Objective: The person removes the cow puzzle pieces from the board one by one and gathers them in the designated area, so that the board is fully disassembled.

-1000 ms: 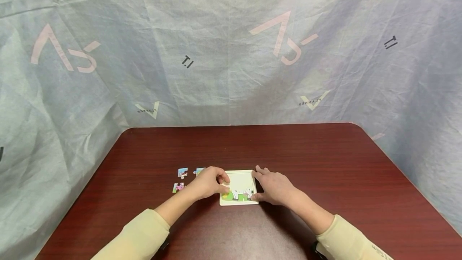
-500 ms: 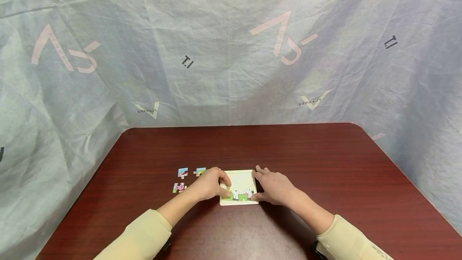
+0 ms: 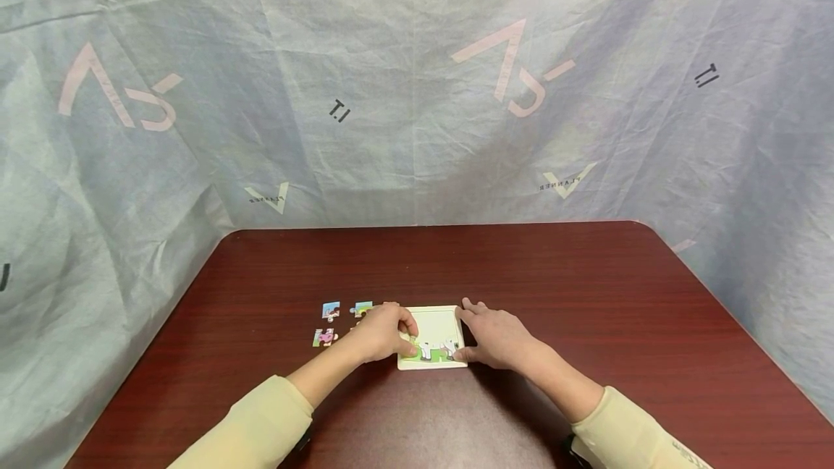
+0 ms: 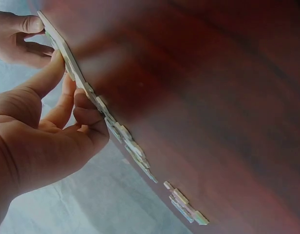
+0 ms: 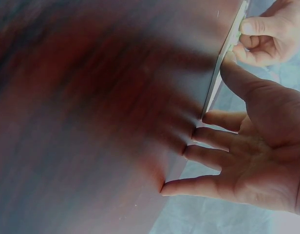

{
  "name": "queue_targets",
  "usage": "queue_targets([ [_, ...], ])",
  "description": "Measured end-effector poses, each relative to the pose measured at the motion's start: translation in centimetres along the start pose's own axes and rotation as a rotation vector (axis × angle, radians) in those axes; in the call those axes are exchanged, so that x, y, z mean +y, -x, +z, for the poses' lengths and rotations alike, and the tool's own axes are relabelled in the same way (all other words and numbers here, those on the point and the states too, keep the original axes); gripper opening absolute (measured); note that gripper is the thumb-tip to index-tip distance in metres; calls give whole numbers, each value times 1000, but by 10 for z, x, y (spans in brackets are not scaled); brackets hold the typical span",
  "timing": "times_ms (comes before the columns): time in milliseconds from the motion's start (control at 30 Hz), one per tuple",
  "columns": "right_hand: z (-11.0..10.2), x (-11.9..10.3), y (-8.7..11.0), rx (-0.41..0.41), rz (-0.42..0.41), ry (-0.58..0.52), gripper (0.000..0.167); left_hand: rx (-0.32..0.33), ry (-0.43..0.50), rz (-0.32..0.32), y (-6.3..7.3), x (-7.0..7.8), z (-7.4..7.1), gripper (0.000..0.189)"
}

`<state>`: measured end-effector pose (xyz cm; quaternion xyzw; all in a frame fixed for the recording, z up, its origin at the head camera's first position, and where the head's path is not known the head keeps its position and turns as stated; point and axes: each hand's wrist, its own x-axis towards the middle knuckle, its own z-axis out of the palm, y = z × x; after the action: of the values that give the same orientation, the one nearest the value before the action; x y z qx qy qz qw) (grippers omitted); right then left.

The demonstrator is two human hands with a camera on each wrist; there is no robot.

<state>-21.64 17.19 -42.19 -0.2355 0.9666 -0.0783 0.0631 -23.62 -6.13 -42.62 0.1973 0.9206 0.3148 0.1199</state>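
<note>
A small pale puzzle tray (image 3: pixel 435 320) lies on the table, its lower strip filled with green puzzle pieces (image 3: pixel 438 355) showing white animal legs. My left hand (image 3: pixel 379 333) is over the tray's left side. Its thumb and curled forefinger pinch a greenish puzzle piece (image 5: pixel 237 38) low against the tray, mostly hidden by the fingers. At the tray's right edge rests my right hand (image 3: pixel 498 339), fingers spread and fairly straight. In the right wrist view its thumb (image 5: pixel 229 63) lies on the tray's edge while the other fingertips touch the table.
Loose puzzle pieces lie left of the tray, among them a blue one (image 3: pixel 331 310), a pink one (image 3: pixel 324 338) and a blue-green one (image 3: pixel 361 308). Others are partly hidden behind my left hand. The dark red table (image 3: pixel 554 273) ends at a grey cloth backdrop (image 3: pixel 391 150).
My left hand has shifted slightly right, and its thumb and forefinger now cover the yellowish part at the tray's lower left. The right hand and tray stay in place.
</note>
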Motion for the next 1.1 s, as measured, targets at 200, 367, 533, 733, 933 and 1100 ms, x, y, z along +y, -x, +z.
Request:
queue_targets([
  [200,1,0,0,3,-6,8,76,-11,5,10,-1,1,-1,25],
  [367,1,1,-1,11,-7,16,76,-18,29,26,0,3,-2,27],
  [533,1,1,-1,7,-6,15,77,-35,49,33,2,7,-3,28],
  [733,1,2,-1,15,-15,15,76,-57,75,42,3,8,-2,27],
  [933,1,1,-1,10,-14,15,76,-59,86,37,3,7,-1,26],
  [1100,1,1,-1,0,-4,15,76,-58,71,56,3,5,0,25],
])
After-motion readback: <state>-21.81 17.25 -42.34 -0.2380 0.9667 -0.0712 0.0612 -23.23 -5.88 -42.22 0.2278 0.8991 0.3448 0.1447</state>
